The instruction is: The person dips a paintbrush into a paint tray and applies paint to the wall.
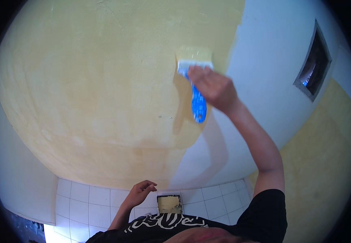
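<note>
My right hand point(213, 86) grips a wide flat paintbrush point(199, 104) by the neck of its blue handle. Its pale bristles point upward against the yellow-painted part of the wall point(102, 76). White paint marks speckle the handle, which hangs down below my fingers. To the right of the brush runs the uneven border with the white part of the wall point(260, 60). Low in the view, my left hand point(140, 191) is empty, its fingers loosely bent and apart. Beside it on the right is a dark-rimmed paint tray point(169, 204) holding yellow paint.
White square tiles point(99, 206) cover the floor along the wall's foot. A small opening with a grey frame point(313, 65) is in the wall at the right. Two small fixings point(165, 117) dot the yellow area. Another partly yellow wall point(309, 158) stands to my right.
</note>
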Motion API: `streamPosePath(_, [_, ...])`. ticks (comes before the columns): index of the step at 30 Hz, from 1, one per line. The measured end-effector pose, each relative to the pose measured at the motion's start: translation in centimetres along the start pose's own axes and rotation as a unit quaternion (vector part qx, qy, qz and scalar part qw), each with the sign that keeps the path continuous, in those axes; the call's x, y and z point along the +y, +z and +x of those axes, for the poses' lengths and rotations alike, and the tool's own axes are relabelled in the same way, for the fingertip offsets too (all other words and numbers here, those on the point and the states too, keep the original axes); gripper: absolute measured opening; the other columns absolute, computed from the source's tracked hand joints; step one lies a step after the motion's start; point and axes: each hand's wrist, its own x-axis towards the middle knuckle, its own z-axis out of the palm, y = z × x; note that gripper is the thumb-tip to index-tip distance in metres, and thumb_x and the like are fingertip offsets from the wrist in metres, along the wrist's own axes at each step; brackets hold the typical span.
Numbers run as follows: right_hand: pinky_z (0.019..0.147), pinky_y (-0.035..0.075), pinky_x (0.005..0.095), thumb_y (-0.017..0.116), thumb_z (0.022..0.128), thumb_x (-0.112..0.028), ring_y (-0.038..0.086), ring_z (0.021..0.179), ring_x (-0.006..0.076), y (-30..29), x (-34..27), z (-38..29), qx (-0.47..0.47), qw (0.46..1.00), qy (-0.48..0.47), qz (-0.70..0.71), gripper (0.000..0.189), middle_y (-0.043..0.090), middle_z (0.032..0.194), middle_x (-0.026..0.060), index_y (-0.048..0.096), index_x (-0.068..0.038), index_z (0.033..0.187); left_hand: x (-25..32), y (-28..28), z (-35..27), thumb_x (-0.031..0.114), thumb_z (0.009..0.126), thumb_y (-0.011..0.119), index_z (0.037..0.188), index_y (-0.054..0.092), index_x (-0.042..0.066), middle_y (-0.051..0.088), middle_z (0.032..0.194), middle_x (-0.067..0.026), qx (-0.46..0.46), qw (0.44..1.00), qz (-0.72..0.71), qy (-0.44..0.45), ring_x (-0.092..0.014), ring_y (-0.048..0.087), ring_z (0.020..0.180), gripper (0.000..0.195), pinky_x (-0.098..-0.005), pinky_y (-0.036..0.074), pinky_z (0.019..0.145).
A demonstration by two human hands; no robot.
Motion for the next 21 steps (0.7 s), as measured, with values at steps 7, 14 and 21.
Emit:
streamPosePath(7, [0.085, 0.061, 0.0355, 0.069, 0.087, -0.007, 0.075, 0.098, 0.0223, -2.3, -1.8, -1.4, -0.012, 0.995, 0.01, 0.1, 0.025, 0.076, 0.11, 0.0078, 0.073, -0.008, 0.111, 1.8, -0.4, -0.3, 0.023, 0.106, 0.056, 0.117, 0.068, 0.002, 0.074, 0.101, -0.0071, 0.013, 0.999, 0.046, 0.015, -0.015, 0.066, 0.101, 0.027, -0.0326, 0.05, 0.094])
streamPosePath(14, [0.084, 0.062, 0.0361, 0.068, 0.088, -0.012, 0.074, 0.099, 0.0246, -3.3, 10.0, 9.2, 0.115, 0.992, -0.046, 0.002, 0.026, 0.075, 0.11, 0.0085, 0.071, -0.007, 0.113, 3.5, 1.8, -2.2, 0.019, 0.106, 0.055, 0.118, 0.067, 0.001, 0.073, 0.101, -0.0083, 0.054, 0.997, 0.036, 0.034, -0.016, 0.066, 0.102, 0.025, -0.0328, 0.05, 0.095])
streamPosePath(21, [0.09, 0.059, 0.0382, 0.067, 0.087, -0.009, 0.071, 0.109, 0.0228, 3.8, 3.4, 6.2, 0.067, 0.997, -0.008, -0.04, 0.03, 0.073, 0.119, 0.0067, 0.071, -0.01, 0.117, 1.9, 3.9, -4.5, 0.021, 0.105, 0.057, 0.12, 0.067, 0.001, 0.074, 0.1, -0.0106, 0.092, 0.995, 0.029, 0.034, -0.016, 0.069, 0.099, 0.027, -0.0316, 0.052, 0.09])
